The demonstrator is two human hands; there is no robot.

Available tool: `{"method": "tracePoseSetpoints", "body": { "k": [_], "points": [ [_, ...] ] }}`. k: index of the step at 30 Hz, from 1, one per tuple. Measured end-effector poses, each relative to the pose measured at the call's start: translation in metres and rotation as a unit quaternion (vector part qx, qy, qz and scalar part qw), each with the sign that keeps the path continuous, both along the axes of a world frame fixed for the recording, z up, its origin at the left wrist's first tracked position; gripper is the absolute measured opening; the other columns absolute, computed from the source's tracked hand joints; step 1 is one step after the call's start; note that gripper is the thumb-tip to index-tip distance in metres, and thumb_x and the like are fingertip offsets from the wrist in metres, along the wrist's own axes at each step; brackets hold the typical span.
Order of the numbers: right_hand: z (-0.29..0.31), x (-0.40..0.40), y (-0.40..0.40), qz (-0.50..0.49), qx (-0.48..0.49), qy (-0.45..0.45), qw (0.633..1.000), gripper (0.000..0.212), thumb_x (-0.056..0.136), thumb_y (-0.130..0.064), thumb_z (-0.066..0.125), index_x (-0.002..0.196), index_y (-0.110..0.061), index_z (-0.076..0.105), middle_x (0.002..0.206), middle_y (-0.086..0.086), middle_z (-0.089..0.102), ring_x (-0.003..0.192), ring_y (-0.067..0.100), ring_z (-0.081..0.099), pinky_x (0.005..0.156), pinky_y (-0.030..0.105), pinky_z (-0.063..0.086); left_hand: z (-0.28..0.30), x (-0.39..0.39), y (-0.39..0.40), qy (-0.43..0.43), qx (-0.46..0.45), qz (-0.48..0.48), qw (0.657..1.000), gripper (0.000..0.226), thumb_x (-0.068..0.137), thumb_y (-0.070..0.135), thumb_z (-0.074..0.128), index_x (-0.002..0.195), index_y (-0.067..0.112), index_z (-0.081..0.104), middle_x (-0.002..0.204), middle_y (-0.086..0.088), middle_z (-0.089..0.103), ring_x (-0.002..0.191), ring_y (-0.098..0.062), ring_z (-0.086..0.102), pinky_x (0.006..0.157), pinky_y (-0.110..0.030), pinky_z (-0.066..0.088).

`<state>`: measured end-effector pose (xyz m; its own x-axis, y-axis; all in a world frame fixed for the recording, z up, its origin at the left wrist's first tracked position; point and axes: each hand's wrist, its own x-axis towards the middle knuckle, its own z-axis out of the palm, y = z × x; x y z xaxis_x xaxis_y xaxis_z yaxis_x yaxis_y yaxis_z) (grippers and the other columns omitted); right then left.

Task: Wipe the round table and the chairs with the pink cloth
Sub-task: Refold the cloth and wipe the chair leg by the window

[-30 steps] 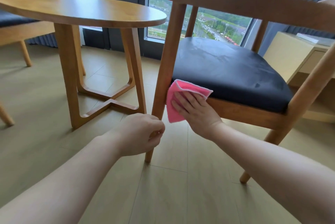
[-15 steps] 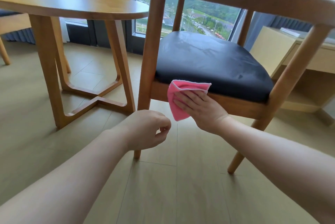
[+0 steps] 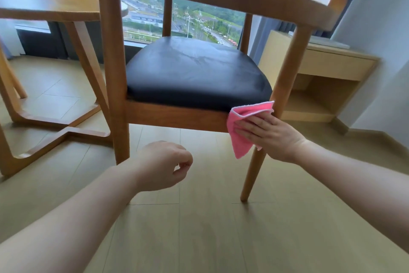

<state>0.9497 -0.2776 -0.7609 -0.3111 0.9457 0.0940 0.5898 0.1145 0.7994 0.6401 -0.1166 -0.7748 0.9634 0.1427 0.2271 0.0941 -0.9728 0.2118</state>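
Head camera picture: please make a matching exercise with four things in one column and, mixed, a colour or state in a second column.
Things:
1. cloth
2. chair seat
3. left hand
4. right hand

States:
A. black
B. pink
C. pressing the cloth against the chair frame
D. loosely curled, holding nothing

Pairs: 1-B, 2-A, 3-D, 4-C

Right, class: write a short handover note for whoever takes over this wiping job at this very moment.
Right hand: flat, pressing the pink cloth on the chair's seat rail, at the right leg.
Left hand: loosely curled, holding nothing, above the floor.
Round table: left of the chair.
Done: cannot tell which surfaces are already wiped.
Left: the chair's legs and backrest likely; check the table.
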Motion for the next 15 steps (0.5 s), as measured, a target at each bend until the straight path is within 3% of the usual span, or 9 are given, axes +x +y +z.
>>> {"method": "tracePoseSetpoints", "body": {
  "k": [3, 6, 11, 15],
  "points": [
    [0.008, 0.002, 0.000, 0.007, -0.013, -0.028, 1.000, 0.077, 0.079, -0.019, 0.066, 0.148, -0.011, 0.032, 0.151, 0.013, 0.035, 0.142, 0.037, 0.026, 0.116, 0.059, 0.017, -0.002, 0.005, -0.003, 0.006, 0.006, -0.008, 1.000, 0.015, 0.091, 0.030, 0.053, 0.099, 0.031, 0.066, 0.089, 0.018, 0.063, 0.079, -0.002, 0.056, 0.068, -0.014, 0.050],
    [0.011, -0.004, 0.008, 0.001, -0.011, -0.032, 0.999, 0.074, 0.078, -0.022, 0.072, 0.142, -0.013, 0.036, 0.146, 0.016, 0.034, 0.134, 0.040, 0.034, 0.109, 0.059, 0.029, -0.002, 0.006, -0.005, 0.017, 0.003, -0.012, 1.000, 0.016, 0.092, 0.029, 0.053, 0.100, 0.029, 0.066, 0.090, 0.017, 0.063, 0.079, -0.003, 0.056, 0.071, -0.018, 0.051],
    [0.011, -0.003, 0.007, 0.013, -0.003, -0.018, 1.000, 0.096, 0.070, -0.025, 0.079, 0.149, -0.016, 0.025, 0.155, 0.015, 0.022, 0.143, 0.038, 0.018, 0.115, 0.059, 0.014, -0.003, 0.002, -0.001, 0.022, 0.002, -0.004, 1.000, 0.015, 0.092, 0.028, 0.054, 0.101, 0.029, 0.066, 0.090, 0.017, 0.063, 0.080, -0.003, 0.056, 0.070, -0.014, 0.049],
    [0.009, -0.007, 0.016, 0.015, 0.001, 0.006, 1.000, 0.103, 0.066, -0.024, 0.083, 0.150, -0.020, 0.022, 0.155, 0.012, 0.029, 0.145, 0.034, 0.010, 0.116, 0.058, 0.012, -0.002, -0.008, 0.002, 0.039, -0.004, 0.001, 0.999, 0.016, 0.092, 0.027, 0.054, 0.101, 0.028, 0.067, 0.091, 0.016, 0.063, 0.081, -0.003, 0.057, 0.074, -0.018, 0.052]
  ]
}}
